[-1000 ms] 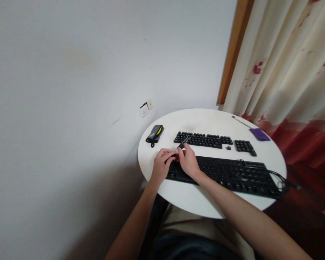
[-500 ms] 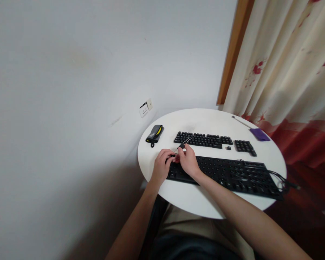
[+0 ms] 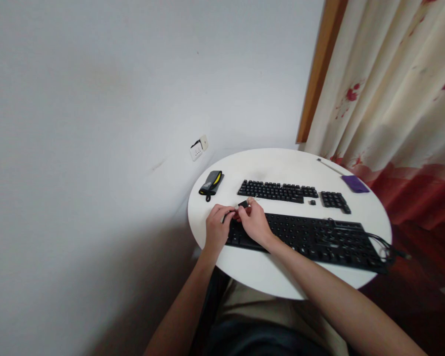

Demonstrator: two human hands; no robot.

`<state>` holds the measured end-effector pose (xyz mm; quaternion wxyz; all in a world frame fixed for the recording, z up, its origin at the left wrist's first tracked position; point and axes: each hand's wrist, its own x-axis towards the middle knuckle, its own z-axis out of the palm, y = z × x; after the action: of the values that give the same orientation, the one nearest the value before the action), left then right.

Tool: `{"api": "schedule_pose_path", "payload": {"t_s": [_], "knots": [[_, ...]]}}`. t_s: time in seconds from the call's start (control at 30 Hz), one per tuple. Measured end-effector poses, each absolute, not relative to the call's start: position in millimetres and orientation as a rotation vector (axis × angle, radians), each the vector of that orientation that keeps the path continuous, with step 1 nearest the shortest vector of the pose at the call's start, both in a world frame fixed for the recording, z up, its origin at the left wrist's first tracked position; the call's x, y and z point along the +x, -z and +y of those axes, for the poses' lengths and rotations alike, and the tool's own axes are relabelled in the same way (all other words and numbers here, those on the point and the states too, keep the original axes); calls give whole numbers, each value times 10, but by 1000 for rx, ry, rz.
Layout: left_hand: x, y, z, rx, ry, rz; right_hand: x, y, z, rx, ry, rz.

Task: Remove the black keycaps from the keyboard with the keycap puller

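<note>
The black keyboard base (image 3: 311, 237), its keycaps off, lies across the near half of the table. Over its left end my two hands meet, fingertips nearly touching. My right hand (image 3: 255, 222) is closed on a keycap puller (image 3: 243, 203) with a black handle and thin wire ends. My left hand (image 3: 218, 225) is pinched around something small and dark, mostly hidden by the fingers. Beyond the hands, removed black keycaps (image 3: 274, 191) stand in rows, with a number-pad block (image 3: 334, 200) to their right. One loose keycap (image 3: 312, 202) sits between the groups.
All this rests on a round white table (image 3: 267, 277) against the wall. A grey and yellow pouch (image 3: 211, 183) lies at the left. On the right are a purple cloth (image 3: 355, 184), a thin brush-like stick (image 3: 330, 166) and the keyboard's coiled cable (image 3: 389, 249).
The keycap puller has turned and shifted slightly left and down in my right hand, its wire ends now less visible. My left hand has moved slightly left.
</note>
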<state>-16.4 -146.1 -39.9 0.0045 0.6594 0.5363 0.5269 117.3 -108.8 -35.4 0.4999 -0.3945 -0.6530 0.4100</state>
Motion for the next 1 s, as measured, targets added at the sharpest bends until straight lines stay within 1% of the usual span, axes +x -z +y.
{"api": "schedule_pose_path", "payload": {"t_s": [0.2, 0.37, 0.67, 0.83, 1.0], "knots": [[-162, 379, -1462, 2059, -1662, 1640, 1165, 352, -1101, -896, -1063, -1506], [-173, 369, -1468, 2060, -1698, 1622, 1148, 331, -1110, -815, -1187, -1397], [-208, 427, -1439, 1859, -1749, 1482, 1149, 306, -1057, -717, -1355, -1313], [-201, 396, -1462, 1940, -1782, 1503, 1139, 285, -1053, -747, -1449, -1216], [-193, 397, -1485, 1986, -1862, 1351, 1141, 273, -1055, -865, -1607, -1111]]}}
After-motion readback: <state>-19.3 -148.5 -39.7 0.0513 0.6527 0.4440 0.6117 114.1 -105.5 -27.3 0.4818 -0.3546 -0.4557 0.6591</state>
